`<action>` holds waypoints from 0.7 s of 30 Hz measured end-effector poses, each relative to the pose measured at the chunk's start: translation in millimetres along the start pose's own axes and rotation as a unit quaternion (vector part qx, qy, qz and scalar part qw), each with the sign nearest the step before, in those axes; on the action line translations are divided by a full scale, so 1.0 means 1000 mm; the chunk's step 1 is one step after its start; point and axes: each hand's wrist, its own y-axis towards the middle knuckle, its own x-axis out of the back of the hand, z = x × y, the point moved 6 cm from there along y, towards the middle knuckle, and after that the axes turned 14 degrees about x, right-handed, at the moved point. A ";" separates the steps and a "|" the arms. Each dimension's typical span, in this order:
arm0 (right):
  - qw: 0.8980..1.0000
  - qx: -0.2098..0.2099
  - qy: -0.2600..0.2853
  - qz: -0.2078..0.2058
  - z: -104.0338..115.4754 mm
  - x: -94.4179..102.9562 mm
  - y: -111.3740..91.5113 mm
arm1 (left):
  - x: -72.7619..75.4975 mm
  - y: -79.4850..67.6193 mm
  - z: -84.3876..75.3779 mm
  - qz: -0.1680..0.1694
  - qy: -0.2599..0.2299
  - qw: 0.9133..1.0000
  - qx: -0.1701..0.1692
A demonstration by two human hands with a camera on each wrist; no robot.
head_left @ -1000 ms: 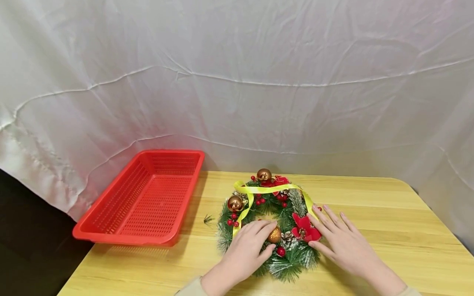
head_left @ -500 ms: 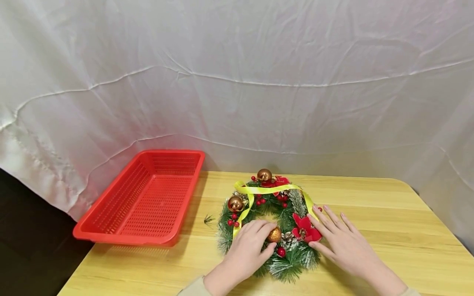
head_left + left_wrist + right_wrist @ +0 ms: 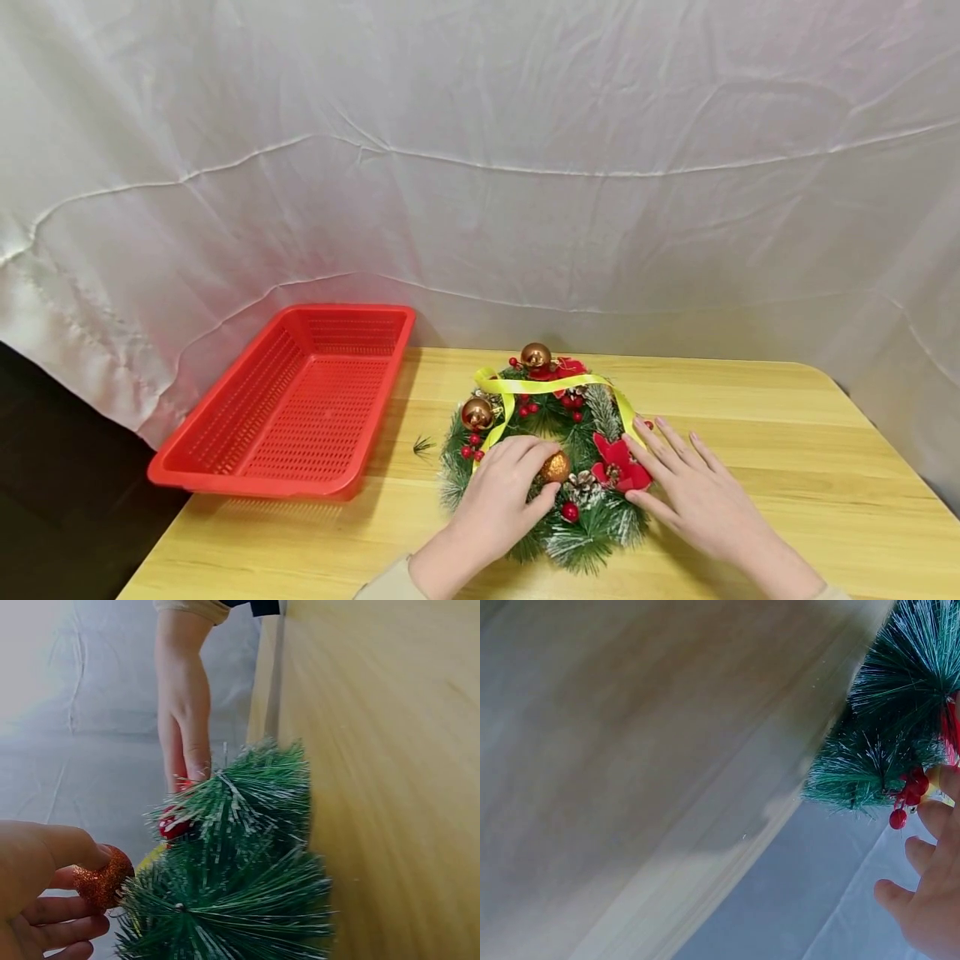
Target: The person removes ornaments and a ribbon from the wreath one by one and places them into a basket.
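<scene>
A green Christmas wreath (image 3: 592, 533) with frosted tips lies on the table, dressed with red flowers, berries and pine cones. My left hand (image 3: 498, 504) is over its near left part and pinches an orange glitter bauble (image 3: 103, 877) between thumb and fingers, at the wreath's inner side. The right hand (image 3: 697, 492) rests with spread, fairly straight fingers on the wreath's right side, by a red flower (image 3: 619, 465). A yellow ribbon (image 3: 540, 385) loops across the far part and runs under the right fingertips. Two shiny copper baubles (image 3: 477, 413) sit at the wreath's left and far side.
To the left, a red perforated plastic basket (image 3: 322, 417) stands with nothing in it, partly over the table's edge. A loose sprig of needles (image 3: 422, 446) lies between basket and wreath. Behind the wooden table (image 3: 787, 433) hangs a pale grey cloth (image 3: 525, 233).
My left hand has risen slightly away from me, and the orange bauble has shifted a little with it. The right hand, wreath and basket stay put.
</scene>
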 end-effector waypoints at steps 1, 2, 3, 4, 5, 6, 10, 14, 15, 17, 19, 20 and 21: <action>1.000 0.000 0.000 0.000 0.000 0.000 0.000 | 0.001 0.001 0.000 -0.003 0.000 1.000 0.000; 1.000 -0.001 0.000 0.000 0.000 0.000 0.000 | 0.003 0.002 0.000 -0.006 0.000 1.000 0.001; 1.000 -0.001 0.001 0.000 0.000 0.000 0.000 | 0.004 0.002 0.000 -0.009 0.000 1.000 0.001; 1.000 -0.002 0.001 0.000 0.000 0.000 0.000 | 0.005 0.003 0.000 -0.013 0.000 1.000 0.000; 1.000 -0.002 0.002 0.001 0.000 0.000 0.000 | 0.007 0.004 -0.001 -0.017 0.001 1.000 -0.001; 1.000 -0.002 0.003 0.002 0.000 -0.001 0.000 | 0.009 0.004 -0.001 -0.021 0.001 1.000 -0.002; 1.000 -0.002 0.004 0.002 0.000 0.000 0.000 | 0.017 0.008 -0.002 -0.036 -0.006 0.999 -0.011; 1.000 -0.002 0.004 0.001 0.000 0.000 0.000 | 0.027 0.012 0.000 -0.040 -0.019 0.999 -0.004; 1.000 -0.001 0.004 0.001 0.000 0.000 0.000 | 0.030 0.013 0.001 -0.040 -0.022 0.999 -0.001; 1.000 -0.001 0.004 0.001 0.000 0.000 0.000 | 0.035 0.014 0.003 -0.044 -0.024 0.999 0.004; 1.000 0.000 0.003 0.000 0.000 0.000 0.000 | 0.040 0.017 0.005 -0.052 -0.027 0.998 0.009; 1.000 0.001 0.003 0.000 0.000 0.000 0.000 | 0.042 0.018 0.007 -0.057 -0.029 0.998 0.011; 1.000 0.001 0.002 -0.001 0.000 0.000 0.000 | 0.045 0.019 0.008 -0.061 -0.033 0.998 0.013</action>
